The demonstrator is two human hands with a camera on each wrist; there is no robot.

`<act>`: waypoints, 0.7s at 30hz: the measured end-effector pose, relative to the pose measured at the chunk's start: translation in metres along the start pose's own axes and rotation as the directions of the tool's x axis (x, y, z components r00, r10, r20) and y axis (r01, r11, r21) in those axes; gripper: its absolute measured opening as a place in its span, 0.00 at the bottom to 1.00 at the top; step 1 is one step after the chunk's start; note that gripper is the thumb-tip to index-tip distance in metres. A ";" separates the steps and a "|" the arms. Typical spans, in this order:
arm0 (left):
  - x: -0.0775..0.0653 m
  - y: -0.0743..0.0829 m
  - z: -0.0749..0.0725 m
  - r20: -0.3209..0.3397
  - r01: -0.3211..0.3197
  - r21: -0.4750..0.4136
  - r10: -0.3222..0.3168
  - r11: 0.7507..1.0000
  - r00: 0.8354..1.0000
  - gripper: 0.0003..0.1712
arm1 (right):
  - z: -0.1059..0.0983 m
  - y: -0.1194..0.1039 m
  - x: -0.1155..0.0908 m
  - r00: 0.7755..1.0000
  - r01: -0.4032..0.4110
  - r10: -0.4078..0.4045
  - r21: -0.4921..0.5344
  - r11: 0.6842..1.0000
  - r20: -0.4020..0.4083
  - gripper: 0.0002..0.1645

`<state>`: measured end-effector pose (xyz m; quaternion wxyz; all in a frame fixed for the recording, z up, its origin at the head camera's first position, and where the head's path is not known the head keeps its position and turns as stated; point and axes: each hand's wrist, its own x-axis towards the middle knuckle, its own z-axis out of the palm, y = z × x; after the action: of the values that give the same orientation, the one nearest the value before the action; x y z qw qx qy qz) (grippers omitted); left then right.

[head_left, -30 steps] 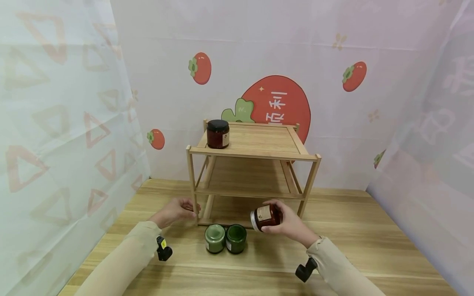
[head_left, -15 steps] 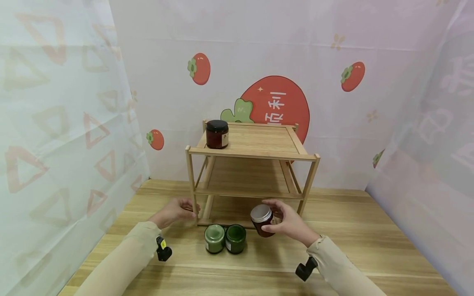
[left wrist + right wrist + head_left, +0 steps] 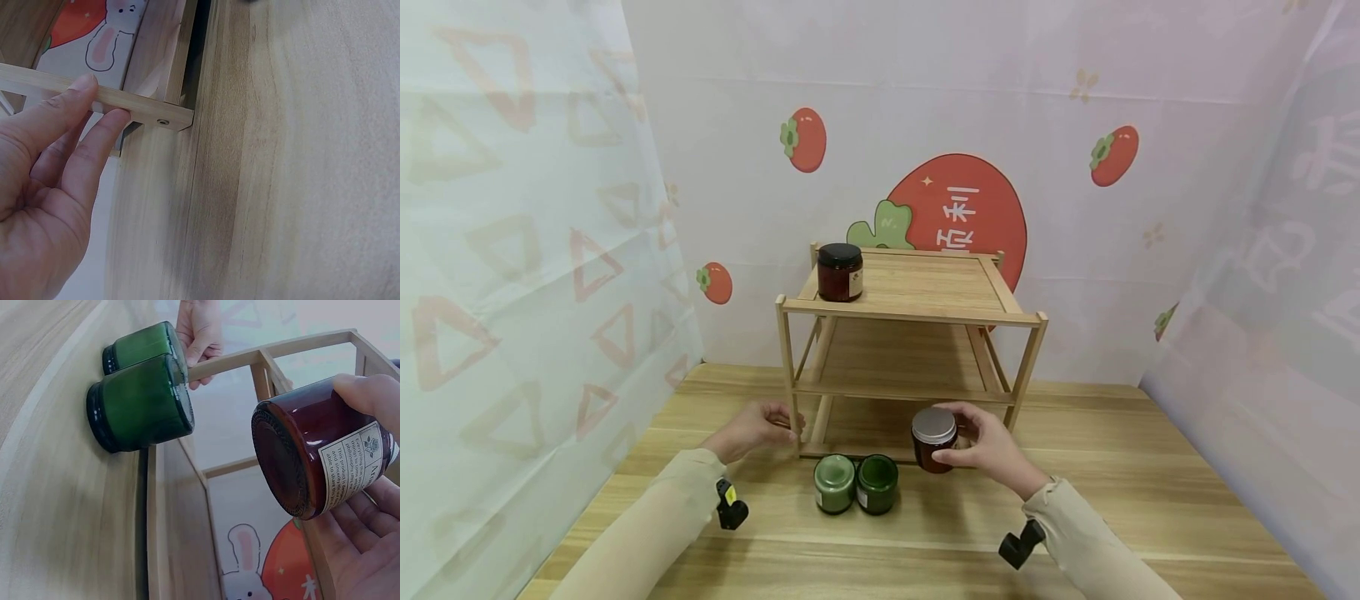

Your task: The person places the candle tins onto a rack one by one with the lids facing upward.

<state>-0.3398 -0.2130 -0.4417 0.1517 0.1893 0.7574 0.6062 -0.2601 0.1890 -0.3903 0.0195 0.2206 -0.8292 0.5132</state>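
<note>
Right hand point(image 3: 988, 446): silver-lidded amber jar point(image 3: 306, 447) grasped now, near two green jars point(image 3: 835, 483)
Left hand point(image 3: 50, 181): rack post point(image 3: 155, 110) pinched
Jar label point(image 3: 356, 465): "able to share" read (tiny print!)
Backdrop point(image 3: 958, 208): "利" displayed

A pale backdrop point(image 3: 722, 183) printed with red fruits point(image 3: 810, 143) rises behind a wood-grain tabletop point(image 3: 1150, 492).

Brown jar point(image 3: 312, 434) glossy glass, lid point(image 3: 934, 424) silvery metal; rack point(image 3: 925, 283) smooth wood

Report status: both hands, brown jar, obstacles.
Left hand pinches rack post. Right hand grips brown jar, lid up, off the table. Two green jars just left, probably not blocking.
</note>
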 end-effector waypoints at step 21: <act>0.002 -0.002 -0.001 -0.007 0.011 0.014 -0.011 1.000 1.000 0.15 | -0.010 -0.016 0.002 1.000 0.012 -0.007 0.167 0.986 -0.025 0.40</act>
<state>-0.3417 -0.2129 -0.4431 0.1510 0.1843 0.7633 0.6005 -0.2580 0.1909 -0.3715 0.0134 0.2192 -0.7818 0.5836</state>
